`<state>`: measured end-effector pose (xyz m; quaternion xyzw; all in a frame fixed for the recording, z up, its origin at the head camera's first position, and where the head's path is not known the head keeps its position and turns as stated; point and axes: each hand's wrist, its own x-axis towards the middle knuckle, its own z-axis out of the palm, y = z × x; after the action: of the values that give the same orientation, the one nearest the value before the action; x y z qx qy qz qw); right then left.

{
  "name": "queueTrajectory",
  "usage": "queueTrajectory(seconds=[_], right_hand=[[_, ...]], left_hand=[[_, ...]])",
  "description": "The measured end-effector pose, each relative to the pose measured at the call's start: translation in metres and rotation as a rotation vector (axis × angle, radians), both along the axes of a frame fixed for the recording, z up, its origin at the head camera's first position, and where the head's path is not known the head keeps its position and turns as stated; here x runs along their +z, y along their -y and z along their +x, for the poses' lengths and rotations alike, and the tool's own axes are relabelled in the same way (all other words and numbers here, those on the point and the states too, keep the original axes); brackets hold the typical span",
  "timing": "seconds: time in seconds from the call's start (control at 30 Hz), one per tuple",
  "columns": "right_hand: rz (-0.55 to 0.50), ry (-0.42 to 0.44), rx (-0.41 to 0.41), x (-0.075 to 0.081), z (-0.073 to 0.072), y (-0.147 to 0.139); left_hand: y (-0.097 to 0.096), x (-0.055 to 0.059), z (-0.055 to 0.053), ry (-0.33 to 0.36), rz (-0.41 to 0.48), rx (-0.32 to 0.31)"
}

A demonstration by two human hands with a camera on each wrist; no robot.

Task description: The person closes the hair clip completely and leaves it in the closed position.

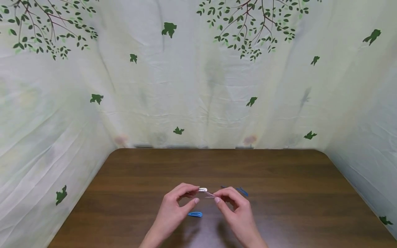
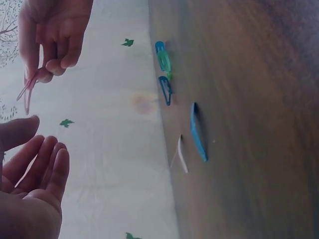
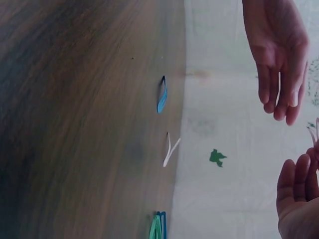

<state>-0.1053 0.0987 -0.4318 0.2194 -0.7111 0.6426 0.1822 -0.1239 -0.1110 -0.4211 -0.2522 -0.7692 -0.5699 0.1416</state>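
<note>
Between thumb and fingers, my right hand (image 1: pixel 238 210) pinches a pink snap hair clip (image 1: pixel 210 195). In the left wrist view the legs of that pink clip stand spread apart. My left hand (image 1: pixel 174 206) is held up facing it, thumb and fingers apart, with nothing between them. A white hair clip (image 1: pixel 203 189) lies on the table beyond the left fingertips, its legs spread in the right wrist view. Nearer, beside the left thumb in the head view, lies a light blue hair clip (image 1: pixel 195 214).
Behind the right hand lie blue hair clips (image 1: pixel 242 191), partly hidden; a green clip (image 2: pixel 164 60) lies among them in the left wrist view. The brown wooden table (image 1: pixel 294 193) ends at a white curtain (image 1: pixel 192 86) printed with leaves, which hangs round three sides.
</note>
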Motion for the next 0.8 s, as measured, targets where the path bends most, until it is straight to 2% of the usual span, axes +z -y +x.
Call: queueTrajectory(seconds=[0.2, 0.4, 0.57, 0.8], right_hand=[[0.036, -0.034, 0.03, 0.004, 0.001, -0.004], [0.117, -0.106, 0.013, 0.008, 0.003, -0.007], [0.126, -0.131, 0.019, 0.012, 0.004, -0.009], [0.134, -0.09, 0.018, 0.015, 0.005, -0.01]], left_hand=[[0.004, 0.006, 0.001, -0.08, -0.078, -0.035], [0.006, 0.01, 0.005, -0.148, -0.1, -0.079], [0.004, 0.012, 0.009, -0.166, -0.112, -0.106], [0.0, 0.013, 0.01, -0.165, -0.126, -0.115]])
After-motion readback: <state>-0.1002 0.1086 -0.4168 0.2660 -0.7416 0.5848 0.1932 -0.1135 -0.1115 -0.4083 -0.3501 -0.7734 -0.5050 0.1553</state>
